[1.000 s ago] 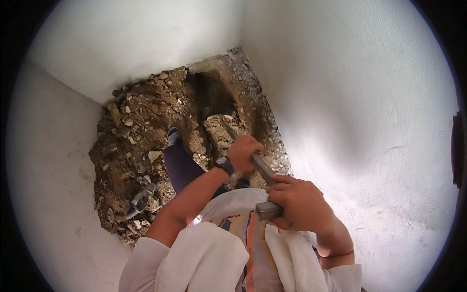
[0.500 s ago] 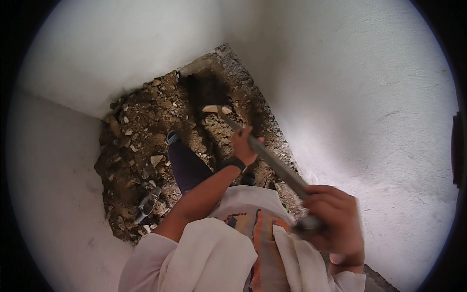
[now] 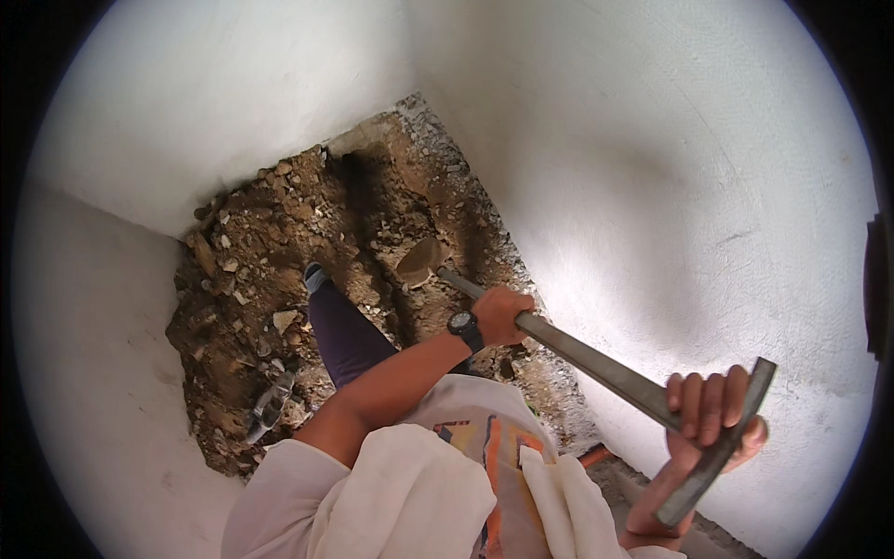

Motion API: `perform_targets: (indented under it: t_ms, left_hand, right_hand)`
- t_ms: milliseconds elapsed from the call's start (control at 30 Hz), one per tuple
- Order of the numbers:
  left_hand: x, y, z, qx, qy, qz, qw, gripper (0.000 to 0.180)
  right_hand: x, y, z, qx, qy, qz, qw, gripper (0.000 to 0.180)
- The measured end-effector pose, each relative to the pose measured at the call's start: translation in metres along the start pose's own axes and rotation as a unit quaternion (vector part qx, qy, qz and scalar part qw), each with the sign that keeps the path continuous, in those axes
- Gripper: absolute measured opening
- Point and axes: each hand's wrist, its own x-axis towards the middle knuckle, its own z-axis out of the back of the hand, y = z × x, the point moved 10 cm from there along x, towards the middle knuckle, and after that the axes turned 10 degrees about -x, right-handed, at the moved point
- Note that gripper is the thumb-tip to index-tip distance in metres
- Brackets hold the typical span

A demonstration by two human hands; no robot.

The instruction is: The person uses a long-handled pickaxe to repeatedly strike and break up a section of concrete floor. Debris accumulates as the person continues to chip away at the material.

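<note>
A long-shafted shovel with a crossbar handle slants across the view. Its dirt-coloured blade rests at the soil of a narrow dug trench; I cannot tell how deep it sits. My left hand, with a black watch on the wrist, is closed round the lower shaft. At the top end my right hand is wrapped round the shaft just below the crossbar, with the thumb beyond it.
White walls enclose the rubble-strewn ground. My leg in dark trousers stands on the soil left of the trench. A greyish object, perhaps a shoe, lies among stones. An orange rod end shows at lower right.
The blade has come nearer to me, away from the trench's dark far part. My right hand has moved right with the handle, and the crossbar now shows side-on.
</note>
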Motion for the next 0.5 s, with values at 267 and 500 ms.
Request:
perform_targets:
  t_ms: [267,500]
  left_hand:
    - [-0.012,0.01,0.015,-0.045,-0.021,0.041,0.998,0.028]
    - [-0.029,0.123,0.047,-0.067,0.008,-0.011,0.998,0.022]
  right_hand:
    - [0.0,-0.01,-0.029,-0.025,-0.125,0.008,0.992,0.031]
    - [0.047,-0.114,-0.053,0.051,-0.03,0.063,0.996,0.023]
